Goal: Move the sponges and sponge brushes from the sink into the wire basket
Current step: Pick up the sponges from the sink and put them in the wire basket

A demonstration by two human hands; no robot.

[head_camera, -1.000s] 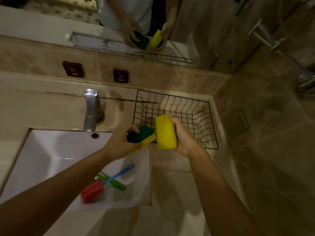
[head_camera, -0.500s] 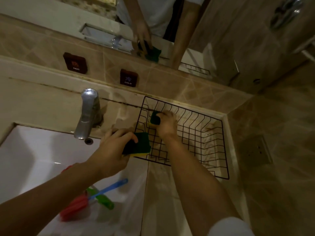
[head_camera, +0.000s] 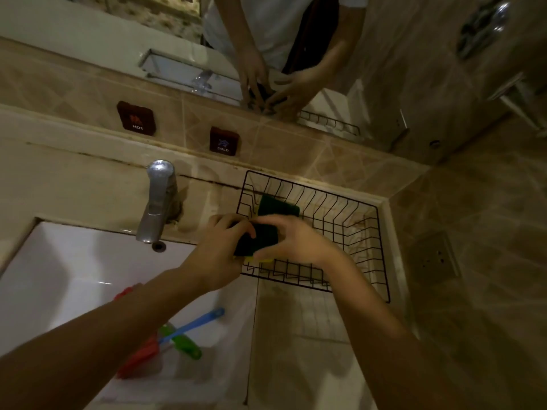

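Dim, warm light falls on a beige stone bench (head_camera: 77, 176) set into a corner of tan marbled wall tiles (head_camera: 296, 149). A mirror (head_camera: 88, 34) runs along the back wall above two dark plaques marked HOT (head_camera: 136, 116) and COLD (head_camera: 224, 141). A chrome tap (head_camera: 157, 199) stands at the bench's back edge; a wall socket (head_camera: 436, 258) sits on the right wall

Count: two sponges, one (head_camera: 278, 209) in the wire basket (head_camera: 367, 220) and one (head_camera: 260, 239) gripped by both hands, left (head_camera: 216, 255) and right (head_camera: 299, 242). Sponge brushes in the sink (head_camera: 59, 270): three handles visible, blue (head_camera: 195, 322), green (head_camera: 183, 344), red (head_camera: 139, 361), partly hidden by the arm. One tap (head_camera: 157, 199), two wall tags: HOT (head_camera: 136, 116), COLD (head_camera: 224, 141).
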